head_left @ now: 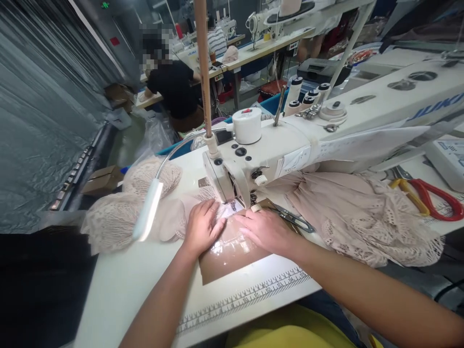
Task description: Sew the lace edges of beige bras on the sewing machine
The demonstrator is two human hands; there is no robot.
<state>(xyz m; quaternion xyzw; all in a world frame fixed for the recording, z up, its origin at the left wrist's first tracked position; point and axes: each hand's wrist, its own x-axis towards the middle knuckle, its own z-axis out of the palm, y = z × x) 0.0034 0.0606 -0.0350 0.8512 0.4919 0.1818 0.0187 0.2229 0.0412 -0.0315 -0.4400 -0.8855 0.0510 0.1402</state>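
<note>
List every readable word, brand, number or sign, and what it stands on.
"JUKI": near sewing machine, right edge of view.
"JUKI": machine farther back, slightly blurred.
"10", "11", "12": ruler along the table edge; other numbers are less clear.
Too small or blurred: taped paper, white box at right, green sign, red wall sign.

Lace fabric [112, 220] left of machine head [226, 176] — snips [295, 220] right, cloth [355, 212] farther right — ruler scale [250, 300] in front.
</note>
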